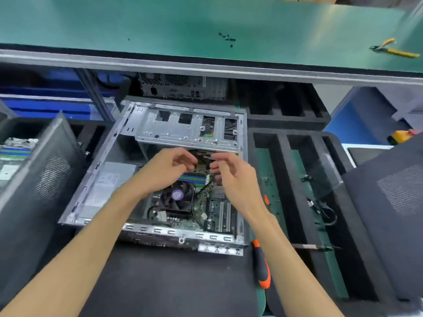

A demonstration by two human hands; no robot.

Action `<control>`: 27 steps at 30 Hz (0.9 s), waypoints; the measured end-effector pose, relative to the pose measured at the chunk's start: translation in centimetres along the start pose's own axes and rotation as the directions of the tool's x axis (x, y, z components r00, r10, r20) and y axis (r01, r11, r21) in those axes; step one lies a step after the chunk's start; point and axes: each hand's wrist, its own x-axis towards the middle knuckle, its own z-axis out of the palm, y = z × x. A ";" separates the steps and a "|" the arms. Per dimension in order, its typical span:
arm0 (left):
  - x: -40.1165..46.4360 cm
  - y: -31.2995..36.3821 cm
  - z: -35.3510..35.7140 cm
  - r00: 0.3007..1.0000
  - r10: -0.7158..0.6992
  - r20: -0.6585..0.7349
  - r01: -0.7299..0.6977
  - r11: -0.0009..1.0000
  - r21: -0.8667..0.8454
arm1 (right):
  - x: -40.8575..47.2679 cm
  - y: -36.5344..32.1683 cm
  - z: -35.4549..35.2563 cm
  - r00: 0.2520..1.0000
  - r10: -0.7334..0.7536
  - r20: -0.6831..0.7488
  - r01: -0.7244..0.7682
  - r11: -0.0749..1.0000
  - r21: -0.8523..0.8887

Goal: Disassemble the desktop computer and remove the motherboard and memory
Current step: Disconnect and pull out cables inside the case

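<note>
Two bare forearms reach in from the near edge, over a dark pad, into an open computer case point(96, 179) lying on its side. Just right of the case's near corner lies a screwdriver point(262, 264) with an orange and black handle.

Inside the case, nearest the viewer, sits the green motherboard point(206, 211), still mounted — its round black fan point(177, 197) is just under the left wrist, and a grey power supply point(107, 184) fills the case's left side. Beyond the fan, the memory slots point(192, 178) show as blue and green bars, directly beneath and between both hands.

The left hand point(167, 170) and the right hand point(231, 172) hover close together above those slots, fingers curled inward toward each other; blur hides whether either one is pinching anything, so I cannot tell. Just past the fingertips rises the silver drive cage point(187, 129), spanning the far end of the case.

Farther off, a second computer point(183, 86) stands under the green desk point(160, 26) — on its top lie a few small black screws point(226, 38) and, far right, yellow-handled pliers point(391, 49).
</note>
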 end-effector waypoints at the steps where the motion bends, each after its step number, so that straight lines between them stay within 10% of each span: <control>1: -0.3 -1.1 -0.6 1.000 0.013 0.014 -0.014 0.997 0.072 | 0.0 0.2 0.9 0.999 0.018 0.041 -0.016 0.998 -0.053; 12: -1.1 -7.0 0.5 0.938 0.040 0.344 -0.283 0.661 0.695 | -0.9 2.3 5.8 0.891 0.314 0.329 -0.024 0.755 -0.656; 20: -0.1 -7.8 0.8 0.946 0.075 0.314 -0.286 0.647 0.707 | -1.5 2.0 4.8 0.913 0.387 0.129 -0.154 0.621 -0.769; 27: 0.1 -7.5 1.2 0.947 0.017 0.322 -0.258 0.637 0.727 | -1.5 1.9 5.6 0.774 0.538 0.334 0.017 0.509 -0.861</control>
